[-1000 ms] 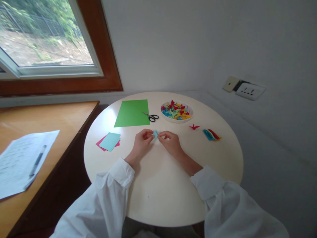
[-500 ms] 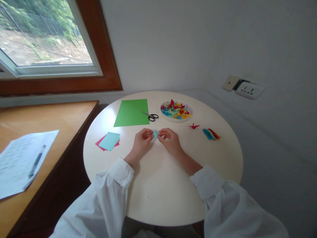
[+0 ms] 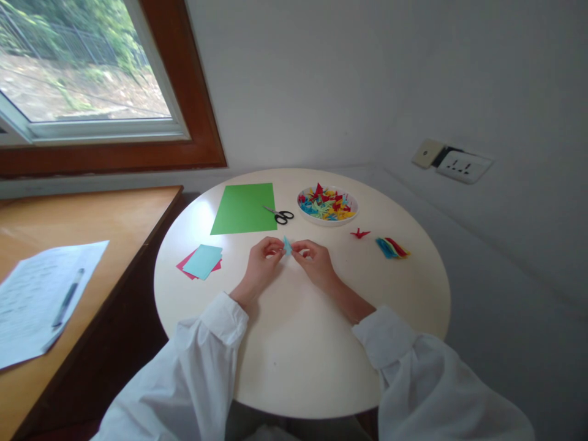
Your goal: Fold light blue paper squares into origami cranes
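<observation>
Between my two hands, over the middle of the round white table (image 3: pixel 303 343), is a small piece of folded light-blue paper (image 3: pixel 287 246). My left hand (image 3: pixel 265 262) pinches its left side between thumb and fingers. On the opposite side, my right hand (image 3: pixel 315 262) pinches it in the same way. A narrow tip of the paper points up between the fingertips; the rest of its folds are partly covered. Beyond my hands lie black-handled scissors (image 3: pixel 282 217), their blades resting on a green sheet of paper (image 3: pixel 243 209).
A white bowl (image 3: pixel 327 223) full of coloured paper cranes stands at the back. Right of it lie a red paper crane (image 3: pixel 359 233) and a fan of coloured paper strips (image 3: pixel 391 248). Blue and pink paper squares (image 3: pixel 203 262) lie left. A wooden desk (image 3: pixel 133 214) adjoins.
The folded paper's tip now stands up taller and more pointed between my fingertips. Both hands have barely shifted, and the other things lie as before.
</observation>
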Demonstrator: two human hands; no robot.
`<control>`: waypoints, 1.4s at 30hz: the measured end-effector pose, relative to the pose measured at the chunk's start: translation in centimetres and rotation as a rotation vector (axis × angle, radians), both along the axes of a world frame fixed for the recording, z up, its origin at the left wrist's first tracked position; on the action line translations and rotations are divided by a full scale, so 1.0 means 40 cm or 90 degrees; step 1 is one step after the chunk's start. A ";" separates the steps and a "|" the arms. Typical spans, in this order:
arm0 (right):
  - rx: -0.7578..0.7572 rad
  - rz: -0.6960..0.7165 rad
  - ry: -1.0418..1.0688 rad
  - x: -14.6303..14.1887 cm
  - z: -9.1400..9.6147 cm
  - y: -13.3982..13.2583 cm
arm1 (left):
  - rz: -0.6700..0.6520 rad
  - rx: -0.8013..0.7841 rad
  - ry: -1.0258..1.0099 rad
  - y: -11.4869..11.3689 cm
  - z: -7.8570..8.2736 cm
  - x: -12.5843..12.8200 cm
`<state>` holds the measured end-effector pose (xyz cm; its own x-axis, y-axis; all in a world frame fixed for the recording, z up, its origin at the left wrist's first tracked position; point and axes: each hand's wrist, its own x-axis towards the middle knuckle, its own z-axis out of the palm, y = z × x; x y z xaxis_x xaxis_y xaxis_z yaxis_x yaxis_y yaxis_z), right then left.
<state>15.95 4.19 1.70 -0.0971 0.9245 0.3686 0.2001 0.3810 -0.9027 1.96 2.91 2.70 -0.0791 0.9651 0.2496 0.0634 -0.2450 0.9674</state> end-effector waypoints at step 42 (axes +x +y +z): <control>0.007 0.011 0.074 -0.002 0.002 -0.003 | 0.025 0.065 0.045 -0.004 -0.004 -0.001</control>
